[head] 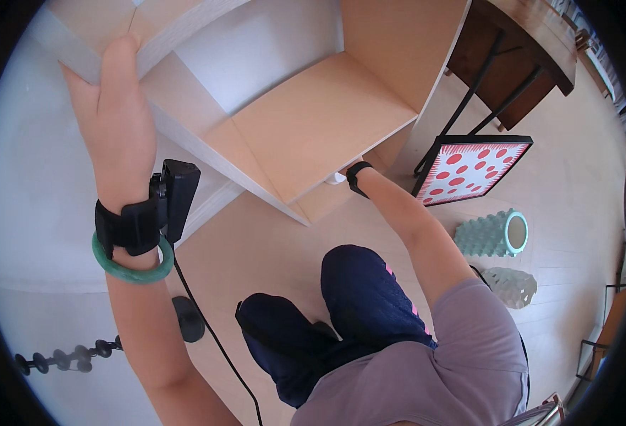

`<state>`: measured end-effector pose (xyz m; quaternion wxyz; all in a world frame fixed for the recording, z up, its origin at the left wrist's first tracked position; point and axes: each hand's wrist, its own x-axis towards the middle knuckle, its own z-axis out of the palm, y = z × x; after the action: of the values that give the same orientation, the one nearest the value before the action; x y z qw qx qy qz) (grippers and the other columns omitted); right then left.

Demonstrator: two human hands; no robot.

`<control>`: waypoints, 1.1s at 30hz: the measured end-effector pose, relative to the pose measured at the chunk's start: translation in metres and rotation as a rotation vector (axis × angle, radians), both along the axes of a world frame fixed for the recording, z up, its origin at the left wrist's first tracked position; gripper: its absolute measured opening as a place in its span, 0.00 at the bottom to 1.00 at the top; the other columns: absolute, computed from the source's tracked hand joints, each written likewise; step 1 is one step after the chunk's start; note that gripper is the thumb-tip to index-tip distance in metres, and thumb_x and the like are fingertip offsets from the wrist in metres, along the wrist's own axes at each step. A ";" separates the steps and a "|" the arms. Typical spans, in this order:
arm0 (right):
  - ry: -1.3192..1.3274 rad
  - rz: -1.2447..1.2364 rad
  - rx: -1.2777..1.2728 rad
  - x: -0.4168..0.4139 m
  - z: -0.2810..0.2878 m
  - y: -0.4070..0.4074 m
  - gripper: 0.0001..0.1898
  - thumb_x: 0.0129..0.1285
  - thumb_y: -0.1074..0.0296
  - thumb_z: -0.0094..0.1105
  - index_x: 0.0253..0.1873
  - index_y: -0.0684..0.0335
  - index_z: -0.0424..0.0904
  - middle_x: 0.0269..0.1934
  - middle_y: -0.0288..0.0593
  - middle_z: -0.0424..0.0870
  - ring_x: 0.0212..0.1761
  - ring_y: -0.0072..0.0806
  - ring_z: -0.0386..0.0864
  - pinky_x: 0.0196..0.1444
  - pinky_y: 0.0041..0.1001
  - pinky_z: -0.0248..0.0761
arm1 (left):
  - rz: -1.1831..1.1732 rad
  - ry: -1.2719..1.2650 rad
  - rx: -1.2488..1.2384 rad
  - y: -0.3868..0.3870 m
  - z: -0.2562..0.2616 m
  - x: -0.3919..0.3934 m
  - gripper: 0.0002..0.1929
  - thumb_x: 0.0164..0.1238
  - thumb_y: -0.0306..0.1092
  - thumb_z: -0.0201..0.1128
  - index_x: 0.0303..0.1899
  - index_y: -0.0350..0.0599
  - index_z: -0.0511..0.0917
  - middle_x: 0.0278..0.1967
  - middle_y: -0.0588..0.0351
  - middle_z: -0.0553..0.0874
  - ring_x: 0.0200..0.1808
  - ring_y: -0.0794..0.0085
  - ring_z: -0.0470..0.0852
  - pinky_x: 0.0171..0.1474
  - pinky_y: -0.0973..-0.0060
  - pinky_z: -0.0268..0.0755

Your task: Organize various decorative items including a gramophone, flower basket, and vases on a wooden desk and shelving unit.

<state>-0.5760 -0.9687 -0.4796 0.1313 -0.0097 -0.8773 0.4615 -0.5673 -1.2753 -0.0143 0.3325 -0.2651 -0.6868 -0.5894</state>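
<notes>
A shelf unit [302, 128] with wood-tone boards and pale edges stands before me. My left hand [121, 106] grips the pale front edge of its upper part at the left, thumb on top, other fingers hidden. Below the unit's lower wide board, my right hand [356, 162] reaches into the low gap, and the board's front edge hides most of it. Close by it, a small white object [336, 179] shows under that edge; whether the hand holds it is not visible.
Right of the unit stand a dark table with metal legs [504, 98] and a framed red-dotted picture [472, 170]. A mint foam roller [483, 234] and a translucent faceted object [511, 287] lie on the floor. A black cable [214, 333] hangs from my left wrist device [179, 197].
</notes>
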 end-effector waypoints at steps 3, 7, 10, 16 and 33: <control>-0.031 0.006 0.019 -0.001 0.008 -0.012 0.21 0.66 0.54 0.42 0.59 0.58 0.66 0.59 0.42 0.70 0.59 0.39 0.67 0.60 0.38 0.62 | 0.017 -0.015 0.012 -0.001 0.001 0.002 0.16 0.63 0.32 0.51 0.49 0.35 0.67 0.45 0.55 0.76 0.46 0.70 0.70 0.55 0.75 0.59; -0.074 -0.008 0.060 0.003 0.024 -0.022 0.22 0.65 0.54 0.44 0.60 0.59 0.65 0.60 0.44 0.69 0.60 0.40 0.66 0.60 0.38 0.62 | 0.014 -0.022 0.011 0.001 -0.001 0.000 0.15 0.62 0.32 0.51 0.49 0.35 0.68 0.45 0.54 0.76 0.46 0.70 0.71 0.55 0.75 0.59; -0.105 -0.013 0.091 -0.003 0.040 -0.034 0.22 0.65 0.54 0.45 0.60 0.59 0.65 0.60 0.45 0.68 0.60 0.40 0.66 0.60 0.38 0.62 | 0.055 -0.040 0.003 0.001 0.001 0.000 0.19 0.63 0.38 0.53 0.51 0.34 0.69 0.48 0.51 0.76 0.50 0.66 0.71 0.57 0.74 0.57; -0.173 -0.033 0.160 0.009 0.065 -0.045 0.24 0.64 0.54 0.47 0.61 0.59 0.64 0.60 0.46 0.67 0.61 0.42 0.65 0.60 0.39 0.62 | 0.035 -0.012 0.026 0.002 0.000 -0.001 0.17 0.62 0.33 0.52 0.49 0.33 0.67 0.45 0.53 0.76 0.46 0.69 0.70 0.55 0.74 0.58; -0.251 -0.265 0.674 0.159 0.139 -0.001 0.31 0.50 0.66 0.62 0.61 0.61 0.62 0.64 0.53 0.56 0.66 0.48 0.56 0.59 0.41 0.63 | 0.209 0.202 -0.474 -0.007 -0.030 -0.049 0.18 0.62 0.23 0.42 0.53 0.40 0.69 0.50 0.44 0.75 0.55 0.55 0.69 0.67 0.64 0.45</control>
<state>-0.4172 -0.9699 -0.3406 0.0771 -0.1358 -0.9803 0.1213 -0.6165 -1.2821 -0.0441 0.3870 -0.3206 -0.7925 -0.3456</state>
